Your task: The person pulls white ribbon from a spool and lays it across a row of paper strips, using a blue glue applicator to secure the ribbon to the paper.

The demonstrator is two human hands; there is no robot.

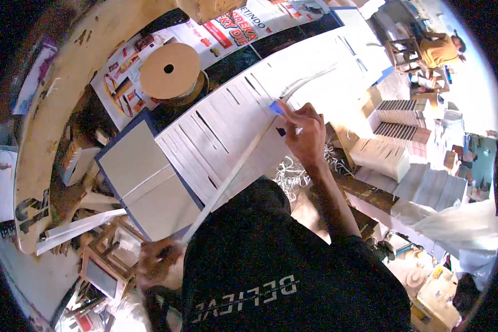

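Wht strip, diag. over wht pages, sm. blue piece

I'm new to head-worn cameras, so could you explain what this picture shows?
These are a person's two bare hands, not a machine. The single picture comes from a wide fisheye camera on the head, looking down, so straight edges bend. The right hand pinches a small blue piece over white paper-like pieces. The left hand is near the lower end of a long pale strip; its grip is unclear. Nearby are a blue-edged grey board and a spool.
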